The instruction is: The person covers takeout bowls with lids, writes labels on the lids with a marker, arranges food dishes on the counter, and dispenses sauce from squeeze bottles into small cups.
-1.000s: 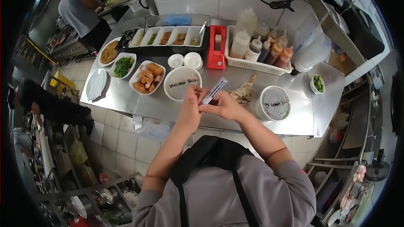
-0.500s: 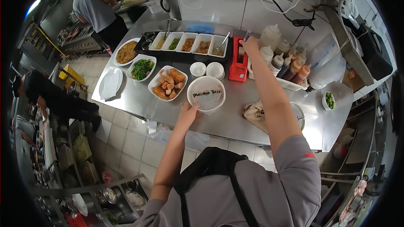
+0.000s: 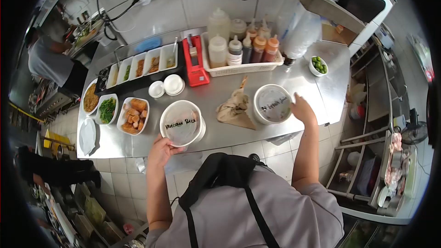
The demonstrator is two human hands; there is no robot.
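My left hand [image 3: 164, 150] grips the near left side of a round white tub [image 3: 195, 131], thumb by the rim. Dark handwriting marks the tub's lid, with "Rice" legible. Farther right stands a second round white lidded tub [image 3: 272, 104], also written on. My right hand [image 3: 303, 110] is at that tub's right edge, fingers stretched toward the rim; whether they touch it is hard to tell. Between the tubs lies a crumpled beige cloth [image 3: 233, 109]. A red bench device [image 3: 195, 64], resembling a tape dispenser, stands behind them.
A white basket [image 3: 243, 69] holds several sauce bottles. At the left are a row of condiment trays [image 3: 146, 65], small white bowls [image 3: 173, 84], fried pieces in a dish [image 3: 134, 115] and greens [image 3: 107, 109]. A bowl of green fruits [image 3: 318, 66] sits right. People work at far left.
My right hand has left the red device and come down to the second tub. My left hand stays on the first tub. The view has turned right, showing the cloth and second tub fully.
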